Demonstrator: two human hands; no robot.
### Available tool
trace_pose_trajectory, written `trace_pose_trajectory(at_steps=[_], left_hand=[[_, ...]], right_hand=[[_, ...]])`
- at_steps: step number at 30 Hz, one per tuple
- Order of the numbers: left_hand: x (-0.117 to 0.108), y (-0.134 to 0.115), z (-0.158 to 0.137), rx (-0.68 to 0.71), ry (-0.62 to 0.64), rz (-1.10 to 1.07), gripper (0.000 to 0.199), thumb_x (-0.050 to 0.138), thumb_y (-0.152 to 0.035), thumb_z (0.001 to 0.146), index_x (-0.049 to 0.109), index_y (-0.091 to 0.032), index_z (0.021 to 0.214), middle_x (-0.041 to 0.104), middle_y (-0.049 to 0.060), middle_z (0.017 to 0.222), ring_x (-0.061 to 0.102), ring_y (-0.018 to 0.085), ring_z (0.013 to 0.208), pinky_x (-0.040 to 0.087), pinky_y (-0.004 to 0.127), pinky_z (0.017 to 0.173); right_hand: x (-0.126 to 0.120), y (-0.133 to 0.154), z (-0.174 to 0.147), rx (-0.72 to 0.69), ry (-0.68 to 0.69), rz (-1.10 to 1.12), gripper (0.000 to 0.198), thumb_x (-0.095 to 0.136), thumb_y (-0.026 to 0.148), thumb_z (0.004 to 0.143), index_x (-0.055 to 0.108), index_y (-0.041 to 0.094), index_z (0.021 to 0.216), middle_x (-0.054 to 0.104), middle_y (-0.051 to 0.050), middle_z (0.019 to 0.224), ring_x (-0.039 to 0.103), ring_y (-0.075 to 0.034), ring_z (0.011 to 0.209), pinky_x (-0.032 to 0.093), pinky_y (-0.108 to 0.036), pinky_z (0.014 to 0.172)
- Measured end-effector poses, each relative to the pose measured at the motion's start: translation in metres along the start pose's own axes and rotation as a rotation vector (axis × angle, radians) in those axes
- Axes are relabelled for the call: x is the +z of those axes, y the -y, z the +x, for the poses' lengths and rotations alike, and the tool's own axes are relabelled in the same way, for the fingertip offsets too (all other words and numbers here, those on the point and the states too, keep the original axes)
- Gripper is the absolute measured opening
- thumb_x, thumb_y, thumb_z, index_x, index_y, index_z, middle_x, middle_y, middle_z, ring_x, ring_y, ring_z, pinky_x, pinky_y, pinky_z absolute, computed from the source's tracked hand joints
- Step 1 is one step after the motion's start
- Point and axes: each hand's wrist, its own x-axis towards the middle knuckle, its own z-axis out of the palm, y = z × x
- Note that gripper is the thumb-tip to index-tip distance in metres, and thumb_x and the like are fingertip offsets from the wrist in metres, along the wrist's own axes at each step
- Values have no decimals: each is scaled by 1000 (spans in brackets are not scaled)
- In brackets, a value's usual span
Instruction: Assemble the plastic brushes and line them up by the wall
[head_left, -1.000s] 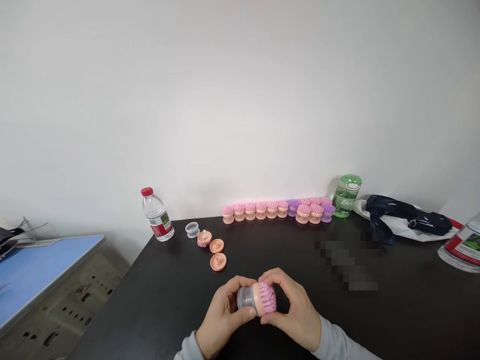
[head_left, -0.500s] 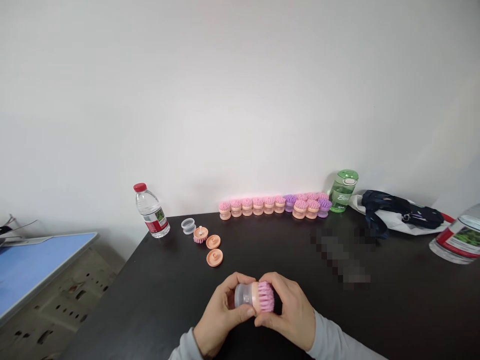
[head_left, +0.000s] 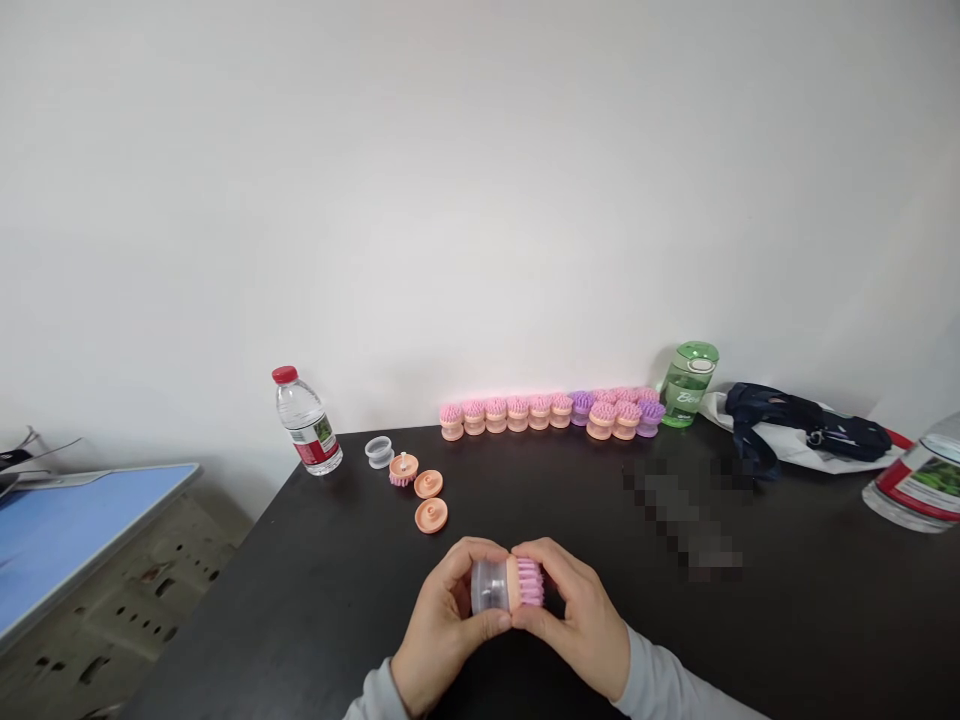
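Between my two hands, above the black table, a round scrub brush (head_left: 513,584) lies on its side. Its clear body points left and its pink bristles point right, with a peach band in the middle. My left hand (head_left: 450,610) is closed around the clear body. My right hand (head_left: 574,615) grips the bristle head and peach band, thumb below and fingers above. The tips of both hands nearly meet at the band. Beyond them lie two peach discs (head_left: 431,515), an upturned peach bristle head (head_left: 403,468) and a clear cup-shaped body (head_left: 379,453).
Along the wall stands a row of pink and purple brushes (head_left: 517,413). A red-capped water bottle (head_left: 307,422) is at the left, a green bottle (head_left: 688,385) at the back right. Further right are a dark strap bundle (head_left: 814,420) and a large bottle (head_left: 922,475).
The brush has turned slightly in my hands, and the mark on its clear body no longer shows the same way. Both hands keep their hold. The view has shifted a little.
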Motion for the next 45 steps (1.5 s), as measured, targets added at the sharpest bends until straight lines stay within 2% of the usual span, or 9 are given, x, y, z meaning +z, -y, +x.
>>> trace_pose_trajectory(at_steps=[5,9,14,19,26,31,35,41,45], left_hand=[[2,-2,-3,-90,20,-70,41,82,-39,70,68,-21,104,64,2,86,55,17,76,44,28,70],[4,-3,-3,-163,60,-228,38,78,-42,74,65,-18,101,64,3,79,57,16,70,46,27,63],[5,-1,-2,-210,54,-292,36,76,-43,77,64,-17,99,64,3,75,58,13,63,45,25,58],[4,-1,-2,-109,0,-216,43,86,-30,66,63,-20,101,64,1,86,55,14,74,44,25,69],[3,4,-3,-75,2,-128,49,88,-30,62,61,-23,103,61,-1,91,54,14,77,43,26,70],[2,5,-3,-98,31,-142,47,85,-35,66,63,-20,105,62,1,89,54,14,78,42,26,70],[2,7,-2,-90,38,-194,46,85,-32,67,63,-21,106,64,2,92,55,15,80,43,27,74],[2,5,-1,-60,-21,-181,51,89,-24,60,62,-24,104,65,1,94,58,15,79,44,26,72],[2,4,-1,-58,-37,-128,50,89,-25,60,63,-23,103,64,1,92,58,17,79,46,27,71]], right_hand=[[-3,3,-2,-185,-4,-59,28,61,19,88,59,26,115,62,-8,112,62,-25,101,55,-37,86],[-3,2,-5,-198,4,-90,32,53,13,90,61,28,116,57,-9,125,62,-24,106,55,-38,90],[-2,-4,-8,-170,-6,-59,47,68,38,85,55,26,129,55,-12,131,59,-30,117,51,-43,99],[2,-10,-6,-43,-91,-3,67,61,67,82,51,21,130,64,-12,115,65,-28,102,57,-38,85],[0,-4,0,-40,-20,21,32,68,40,85,61,25,113,65,-6,103,65,-23,91,54,-34,81],[-1,-5,-3,-100,8,18,38,66,15,81,59,28,116,60,-7,117,61,-25,106,51,-36,93],[0,-8,-5,-124,5,-11,41,61,10,81,59,30,117,57,-7,124,60,-25,113,50,-38,97],[6,-13,-5,48,-69,132,60,76,33,75,50,26,129,59,-10,125,60,-29,114,55,-40,91],[10,-15,-2,208,19,302,43,66,30,81,52,22,121,64,-9,107,68,-22,81,60,-36,68]])
